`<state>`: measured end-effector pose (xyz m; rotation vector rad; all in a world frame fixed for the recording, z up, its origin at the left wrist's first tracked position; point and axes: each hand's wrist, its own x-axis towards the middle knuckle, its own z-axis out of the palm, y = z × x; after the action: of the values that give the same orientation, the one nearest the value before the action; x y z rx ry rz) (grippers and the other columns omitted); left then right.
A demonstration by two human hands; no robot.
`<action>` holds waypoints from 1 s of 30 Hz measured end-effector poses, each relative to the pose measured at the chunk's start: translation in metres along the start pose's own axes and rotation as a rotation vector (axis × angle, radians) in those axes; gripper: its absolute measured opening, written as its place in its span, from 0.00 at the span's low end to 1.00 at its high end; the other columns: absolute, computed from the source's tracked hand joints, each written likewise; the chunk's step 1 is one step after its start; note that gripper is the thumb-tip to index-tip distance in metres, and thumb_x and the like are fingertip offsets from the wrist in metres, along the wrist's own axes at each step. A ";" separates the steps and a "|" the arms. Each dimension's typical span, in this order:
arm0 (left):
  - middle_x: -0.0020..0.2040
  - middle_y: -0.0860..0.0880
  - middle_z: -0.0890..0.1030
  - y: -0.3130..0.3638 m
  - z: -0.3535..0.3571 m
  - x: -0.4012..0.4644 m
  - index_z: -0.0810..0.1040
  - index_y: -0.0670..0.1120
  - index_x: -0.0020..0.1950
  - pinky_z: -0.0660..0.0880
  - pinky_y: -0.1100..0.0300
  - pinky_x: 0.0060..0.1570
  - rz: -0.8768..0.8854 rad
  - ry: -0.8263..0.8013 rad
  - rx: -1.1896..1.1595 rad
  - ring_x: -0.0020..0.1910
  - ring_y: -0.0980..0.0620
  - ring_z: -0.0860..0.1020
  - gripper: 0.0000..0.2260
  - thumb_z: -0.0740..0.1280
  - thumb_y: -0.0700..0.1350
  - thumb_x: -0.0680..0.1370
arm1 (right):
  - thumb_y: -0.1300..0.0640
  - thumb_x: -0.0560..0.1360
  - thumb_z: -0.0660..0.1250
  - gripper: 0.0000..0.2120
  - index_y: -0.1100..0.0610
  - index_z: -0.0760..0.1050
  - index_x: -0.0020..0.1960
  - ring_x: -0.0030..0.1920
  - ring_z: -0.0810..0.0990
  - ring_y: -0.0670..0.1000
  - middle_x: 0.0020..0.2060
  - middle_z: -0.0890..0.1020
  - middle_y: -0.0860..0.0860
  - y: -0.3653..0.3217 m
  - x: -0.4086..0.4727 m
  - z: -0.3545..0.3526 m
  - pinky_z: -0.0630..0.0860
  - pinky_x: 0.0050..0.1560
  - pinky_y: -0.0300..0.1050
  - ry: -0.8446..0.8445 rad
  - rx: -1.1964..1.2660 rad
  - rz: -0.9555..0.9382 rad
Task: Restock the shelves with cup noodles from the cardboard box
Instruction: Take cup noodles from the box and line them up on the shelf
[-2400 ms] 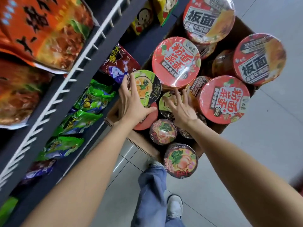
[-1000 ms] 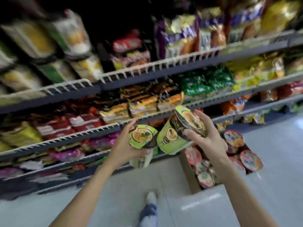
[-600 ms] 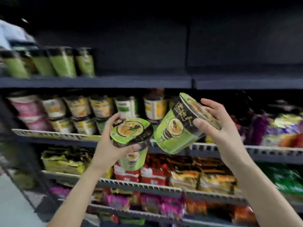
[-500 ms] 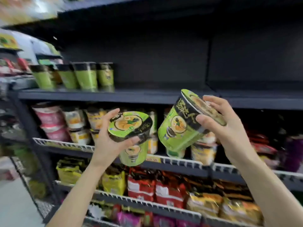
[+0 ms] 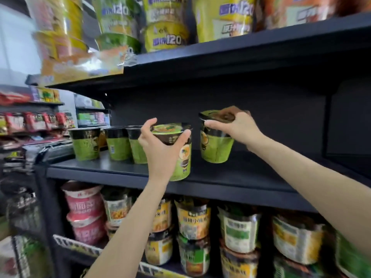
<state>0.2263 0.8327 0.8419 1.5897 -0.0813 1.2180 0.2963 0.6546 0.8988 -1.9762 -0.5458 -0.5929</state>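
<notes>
At centre frame, the left hand curls thumb and fingers around the black upper band of a green cup noodle, upright with its base at the front edge of the dark middle shelf. Right of centre, the right hand grips the lid rim of a second green cup, which stands upright further back on the same shelf. Left of centre, a row of matching green cups stands on that shelf. Stacked noodle bowls fill the lower frame, and yellow-green tubs crowd the top.
</notes>
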 end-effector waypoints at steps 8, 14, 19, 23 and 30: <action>0.63 0.44 0.61 -0.052 0.051 0.048 0.64 0.53 0.61 0.68 0.56 0.61 -0.006 0.068 0.170 0.62 0.45 0.66 0.34 0.79 0.54 0.62 | 0.31 0.65 0.68 0.36 0.52 0.71 0.64 0.70 0.61 0.62 0.69 0.62 0.60 0.026 0.105 0.069 0.65 0.67 0.53 -0.166 -0.224 0.040; 0.69 0.43 0.53 -0.070 0.063 0.061 0.61 0.51 0.67 0.61 0.63 0.60 -0.047 -0.033 0.231 0.68 0.44 0.58 0.32 0.72 0.40 0.69 | 0.29 0.67 0.65 0.38 0.54 0.68 0.67 0.71 0.60 0.63 0.70 0.60 0.63 0.038 0.142 0.100 0.65 0.67 0.53 -0.240 -0.304 0.083; 0.69 0.41 0.54 -0.077 0.055 0.060 0.62 0.49 0.69 0.58 0.60 0.60 0.065 -0.048 0.441 0.68 0.44 0.55 0.34 0.76 0.46 0.68 | 0.30 0.75 0.44 0.39 0.54 0.56 0.77 0.76 0.42 0.60 0.77 0.53 0.56 0.048 0.144 0.108 0.47 0.73 0.59 -0.461 -0.250 0.084; 0.70 0.40 0.55 -0.079 0.054 0.062 0.62 0.48 0.70 0.66 0.46 0.61 0.118 0.019 0.645 0.68 0.41 0.56 0.39 0.76 0.57 0.64 | 0.32 0.76 0.41 0.35 0.50 0.55 0.76 0.77 0.44 0.58 0.77 0.54 0.54 0.059 0.141 0.099 0.48 0.73 0.58 -0.435 -0.280 -0.015; 0.65 0.46 0.69 -0.058 0.048 0.048 0.70 0.49 0.63 0.63 0.55 0.58 0.350 0.121 0.634 0.64 0.45 0.64 0.25 0.64 0.60 0.71 | 0.45 0.78 0.60 0.20 0.51 0.69 0.67 0.64 0.71 0.57 0.65 0.72 0.54 0.046 0.094 0.060 0.70 0.62 0.53 -0.134 -0.510 -0.418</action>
<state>0.3148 0.8448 0.8412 2.0978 0.1230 1.7242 0.4082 0.7005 0.8998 -2.4087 -0.9813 -0.9323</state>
